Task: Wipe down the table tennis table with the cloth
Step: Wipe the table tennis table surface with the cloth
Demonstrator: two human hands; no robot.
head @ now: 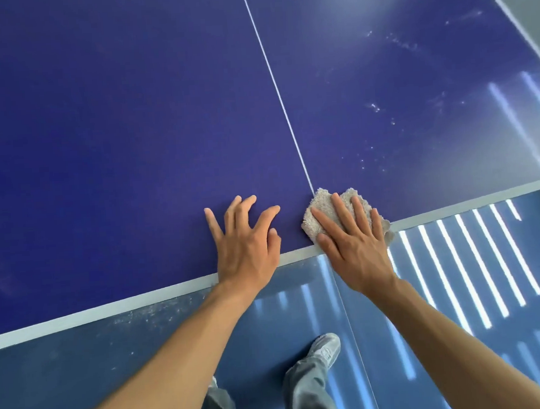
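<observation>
A person leans over the near edge of a table tennis table (100, 135), its matte, deep-blue top running smooth and flat across the left of the view, bordered by a pale, straight edge band (95, 313). Below the band lies a glossy blue floor (67, 368), flecked with pale dust close to the table. The left hand (247, 246) rests on the tabletop with fingers splayed and lightly arched, grasping nothing, its heel over the band. A thin white centre line (274, 87) runs down the table between the two hands. Below, grey trouser legs (305, 388) and a grey shoe (326, 348) stand on the floor. Just right of the line's near end sits the cloth (320, 201), a nubby, beige terry wad, folded thick and lying across the edge band, one frayed corner hanging past it. The right hand (353, 249) lies flat on top, fingers straight and released, pressing the cloth to the surface. Farther right, whitish specks (375, 107) dot the tabletop, and bright parallel light stripes (474, 255) gleam on the floor.
</observation>
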